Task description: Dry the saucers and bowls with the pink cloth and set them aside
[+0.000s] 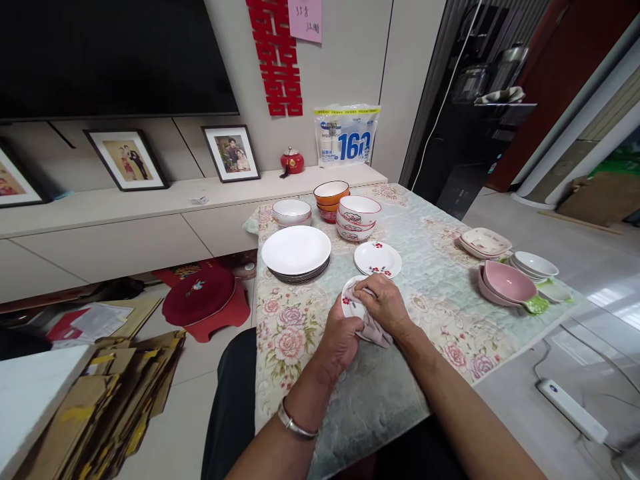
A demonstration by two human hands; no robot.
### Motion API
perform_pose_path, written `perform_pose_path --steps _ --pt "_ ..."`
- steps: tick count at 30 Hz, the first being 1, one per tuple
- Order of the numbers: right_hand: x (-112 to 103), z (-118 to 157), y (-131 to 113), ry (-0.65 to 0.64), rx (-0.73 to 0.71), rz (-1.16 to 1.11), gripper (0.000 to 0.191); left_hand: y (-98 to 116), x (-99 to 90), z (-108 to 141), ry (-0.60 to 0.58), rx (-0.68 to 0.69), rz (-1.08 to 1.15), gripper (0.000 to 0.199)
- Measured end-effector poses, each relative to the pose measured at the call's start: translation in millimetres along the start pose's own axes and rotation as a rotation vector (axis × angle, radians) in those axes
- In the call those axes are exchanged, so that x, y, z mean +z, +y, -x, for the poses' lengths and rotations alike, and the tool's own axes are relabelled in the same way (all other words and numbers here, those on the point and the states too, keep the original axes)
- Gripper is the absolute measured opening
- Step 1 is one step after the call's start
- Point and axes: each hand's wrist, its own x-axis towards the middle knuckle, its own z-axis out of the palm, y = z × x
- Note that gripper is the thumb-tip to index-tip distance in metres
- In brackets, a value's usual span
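Observation:
In the head view, my left hand (343,333) grips the near-left rim of a small white plate (349,305) with red flowers. My right hand (384,303) is closed on a pale pink cloth (374,332) and presses it against the plate's face. Part of the plate is hidden under the cloth and fingers. Just beyond my hands lies a flowered white plate (375,257) on the table. A stack of large plates (296,250), white on top, stands to the left.
White bowls (359,210), orange-rimmed bowls (330,193) and another white bowl (291,212) stand at the table's far side. Pink bowls (507,283), square dishes (485,241) and small white bowls (536,264) sit near the right edge. A red stool (203,293) is left of the floral-covered table (450,333).

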Motion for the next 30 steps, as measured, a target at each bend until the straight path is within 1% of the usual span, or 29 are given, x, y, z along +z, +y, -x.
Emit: perform_pose_path --steps 2,4,6,8,10,13,15,17,19,22,24,26,27,28,30 --pt "0.3 2.2 5.0 0.06 0.088 0.118 0.008 -0.1 0.4 -0.4 0.011 -0.007 0.003 0.069" --pt "0.2 4.6 8.2 0.078 0.129 0.212 0.008 -0.1 0.8 -0.6 0.031 -0.001 0.011 0.068" --pt "0.4 5.7 7.8 0.085 0.136 0.254 0.008 0.2 1.3 -0.2 0.035 -0.001 0.015 0.068" --pt "0.5 4.7 3.9 0.086 0.116 0.213 0.008 0.5 1.4 0.7 0.01 -0.003 0.016 0.067" --pt "0.1 2.5 -1.9 0.043 0.058 0.108 0.009 0.7 0.8 1.3 -0.013 -0.004 0.013 0.067" --pt "-2.7 0.5 -9.5 -0.086 -0.069 -0.049 0.011 0.4 -1.5 0.3 0.007 0.01 0.035 0.067" --pt "-5.5 1.1 -10.7 -0.161 -0.126 -0.086 0.012 0.2 -3.4 -1.5 0.022 0.026 0.06 0.067" --pt "-7.6 2.6 -7.5 -0.203 -0.136 -0.069 0.01 0.3 -4.5 -3.6 0.031 0.041 0.073 0.067" --pt "-7.8 4.0 -0.9 -0.181 -0.067 -0.02 0.009 0.8 -4.6 -5.0 0.054 0.053 0.079 0.068" --pt "-4.5 4.5 9.5 -0.05 0.107 0.085 0.01 1.2 -2.9 -4.8 0.073 0.063 0.076 0.07" --pt "-1.8 3.8 12.1 0.04 0.174 0.156 0.009 0.9 -1.5 -3.6 0.056 0.051 0.06 0.072" --pt "-0.4 2.5 9.6 0.094 0.168 0.167 0.008 0.0 -0.6 -2.1 0.013 0.024 0.048 0.073" --pt "-0.4 1.7 6.9 0.094 0.138 0.142 0.008 -0.5 -0.5 -1.6 -0.009 0.013 0.044 0.072" --pt "-0.9 1.1 3.5 0.073 0.092 0.102 0.008 -1.0 -0.6 -1.2 -0.025 0.006 0.041 0.071" --pt "-2.8 0.4 -3.3 -0.014 -0.012 0.011 0.009 -1.5 -1.4 -1.1 -0.023 0.004 0.037 0.069"
